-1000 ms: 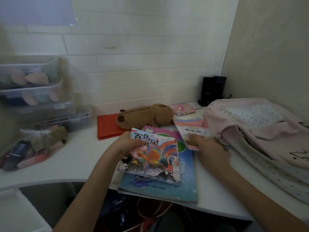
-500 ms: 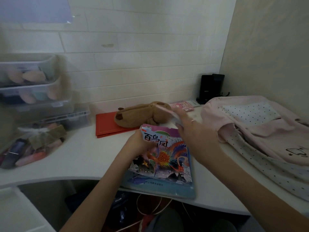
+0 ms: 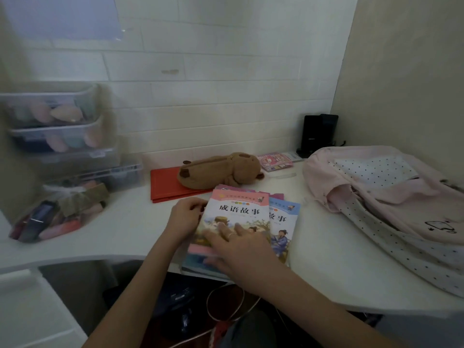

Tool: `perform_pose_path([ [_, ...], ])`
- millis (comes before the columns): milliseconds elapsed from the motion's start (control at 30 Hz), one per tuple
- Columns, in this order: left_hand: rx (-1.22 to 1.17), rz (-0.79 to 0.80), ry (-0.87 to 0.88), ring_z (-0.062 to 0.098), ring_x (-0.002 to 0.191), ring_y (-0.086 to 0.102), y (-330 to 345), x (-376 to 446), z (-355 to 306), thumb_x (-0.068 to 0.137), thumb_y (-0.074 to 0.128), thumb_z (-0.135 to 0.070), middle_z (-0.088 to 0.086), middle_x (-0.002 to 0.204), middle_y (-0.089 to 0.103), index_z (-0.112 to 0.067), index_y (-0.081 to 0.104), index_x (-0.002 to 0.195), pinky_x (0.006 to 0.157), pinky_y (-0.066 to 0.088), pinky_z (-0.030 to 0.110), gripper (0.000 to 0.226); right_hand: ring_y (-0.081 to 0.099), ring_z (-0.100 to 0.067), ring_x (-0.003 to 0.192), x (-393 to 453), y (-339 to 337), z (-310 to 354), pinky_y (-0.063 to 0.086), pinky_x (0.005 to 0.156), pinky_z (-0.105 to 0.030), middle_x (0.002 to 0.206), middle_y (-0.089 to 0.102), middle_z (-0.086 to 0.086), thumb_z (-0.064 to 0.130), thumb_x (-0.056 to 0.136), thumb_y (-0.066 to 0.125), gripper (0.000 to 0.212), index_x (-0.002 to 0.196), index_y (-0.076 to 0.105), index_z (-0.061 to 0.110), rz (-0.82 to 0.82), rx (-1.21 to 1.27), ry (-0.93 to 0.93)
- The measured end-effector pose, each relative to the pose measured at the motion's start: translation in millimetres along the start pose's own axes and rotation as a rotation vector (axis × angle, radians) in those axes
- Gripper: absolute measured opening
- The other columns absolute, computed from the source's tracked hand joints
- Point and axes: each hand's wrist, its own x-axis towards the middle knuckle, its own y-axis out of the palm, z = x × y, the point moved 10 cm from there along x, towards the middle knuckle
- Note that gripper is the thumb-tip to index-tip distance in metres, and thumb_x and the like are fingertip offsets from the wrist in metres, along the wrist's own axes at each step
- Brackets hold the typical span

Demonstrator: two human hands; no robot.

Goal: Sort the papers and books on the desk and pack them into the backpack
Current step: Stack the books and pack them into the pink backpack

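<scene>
We find a stack of books (image 3: 238, 232) lying at the front edge of the white desk (image 3: 120, 222), directly before the person. The top book is pink-bordered (image 3: 236, 209) and its cover reads 成语故事 in large dark characters over a painted scene. Just under it, offset to the right, lies a blue-bordered book (image 3: 285, 222) of the same design — only the characters 故事 show past the pink cover. Purple edges of further books (image 3: 275, 196) show behind these two; their titles are hidden.

The left hand (image 3: 185, 219) rests against the left edge of the stack, fingers curled at the upper corner of the pink-bordered book; we cannot tell whether they grip it. The right hand (image 3: 241, 247) lies flat on the pink cover, fingers extended and slightly spread, a ring on one finger.

The pink backpack (image 3: 391, 204) lies on its side at the right of the desk, apart from the stack, its polka-dot lining exposed at the open mouth. A small black line drawing is printed on its lower panel; no wording is legible.

Behind the stack we note a brown plush pencil case (image 3: 221, 169) lying partly on a red folder (image 3: 168, 184). Further right, a small pink booklet (image 3: 276, 160) lies near the wall — its print is too small to read. A black device (image 3: 317, 134) stands in the corner. At the left, clear plastic bins (image 3: 52, 121) are stacked, blurred, with a clear bag of small items (image 3: 55, 214) before them.
</scene>
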Motion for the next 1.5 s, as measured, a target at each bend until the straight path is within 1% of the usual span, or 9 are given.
perform_pose_path([
  [133,-0.154,0.115,-0.012,0.01,0.086,0.069,4.2,-13.5,4.9,0.099,0.044,-0.025,-0.003,0.094,0.073,-0.02,0.069,0.098,0.081,0.054,0.032,0.025,0.009,-0.014,0.146,-12.2,-9.4,-55.1,0.006,0.115,-0.048,0.158,0.011,0.01,0.068,0.09,0.019,0.065,0.147,0.018,0.039,-0.166,0.408,0.187],
  [267,-0.148,0.31,0.039,0.004,0.085,0.069,31.0,-23.0,-9.6,0.092,0.057,-0.031,-0.012,0.099,0.07,-0.031,0.061,0.11,0.069,0.052,0.019,0.018,0.004,-0.03,0.146,-35.5,36.5,-157.0,0.004,0.117,-0.052,0.158,0.009,-0.013,0.054,0.092,0.041,0.081,0.151,-0.002,0.018,-0.221,0.598,0.743],
  [533,-0.024,0.351,0.038,0.022,0.139,0.032,46.2,-18.0,-9.5,0.088,0.062,-0.034,-0.007,0.139,0.043,-0.034,0.037,0.14,0.111,0.031,0.046,0.057,-0.003,-0.022,0.147,-28.2,44.3,-154.1,-0.001,0.118,-0.043,0.159,0.005,-0.008,0.059,0.091,0.038,0.087,0.15,-0.008,0.016,-0.264,0.78,0.658],
  [633,0.309,0.356,0.092,0.022,0.146,-0.011,56.0,-12.4,-12.9,0.091,0.053,-0.044,0.0,0.16,0.004,-0.026,0.018,0.149,0.116,-0.005,0.051,0.07,0.022,-0.023,0.143,-25.6,32.7,-149.1,0.021,0.114,-0.035,0.154,0.022,0.003,0.057,0.085,0.055,0.097,0.15,-0.009,0.024,-0.374,0.99,0.598],
  [867,0.59,0.35,0.158,0.015,0.146,-0.013,71.1,-2.2,-11.9,0.091,0.035,-0.063,-0.006,0.159,-0.004,-0.027,0.007,0.151,0.111,-0.012,0.057,0.075,0.064,-0.018,0.104,-13.3,31.2,-155.8,0.056,0.081,-0.034,0.122,0.062,-0.001,0.015,0.082,0.071,0.055,0.129,0.044,0.02,-0.462,1.384,0.518],
  [1000,0.29,0.372,0.172,0.023,0.139,0.03,69.1,-3.8,-17.5,0.097,0.034,-0.047,0.002,0.155,0.025,-0.031,0.022,0.147,0.115,0.016,0.055,0.054,0.069,-0.028,0.083,-26.8,35.3,-183.9,0.058,0.068,-0.036,0.107,0.069,-0.017,0.002,0.088,0.06,0.028,0.115,0.058,0.008,-0.538,1.613,0.679],
  [1100,0.111,0.398,0.155,0.013,0.083,0.065,61.7,-6.6,-26.5,0.092,0.056,-0.029,0.005,0.122,0.06,-0.025,0.034,0.134,0.076,0.057,0.034,0.047,0.071,-0.027,0.072,-46.5,22.2,-212.7,0.058,0.059,-0.035,0.099,0.071,-0.017,0.003,0.09,0.057,0.025,0.115,0.059,0.008,-0.584,1.671,0.685],
  [1267,0.602,0.65,0.223,0.022,0.133,0.036,85.1,1.2,-40.3,0.076,0.069,-0.052,-0.001,0.151,0.031,-0.023,0.019,0.15,0.11,0.032,0.035,0.094,0.07,-0.018,0.056,-69.7,25.9,-240.9,0.053,0.045,-0.023,0.071,0.074,-0.005,0.012,0.094,0.053,0.022,0.113,0.06,0.003,-0.505,1.644,0.738],
  [1500,0.875,0.74,0.259,0.022,0.134,0.033,112.3,14.7,-50.9,0.064,0.079,-0.054,0.001,0.15,0.027,-0.019,0.024,0.146,0.108,0.033,0.036,0.105,0.068,-0.011,0.052,-62.9,44.9,-221.6,0.049,0.042,-0.017,0.062,0.072,0.002,0.006,0.095,0.051,0.018,0.111,0.059,0.004,-0.441,1.717,0.724],
])
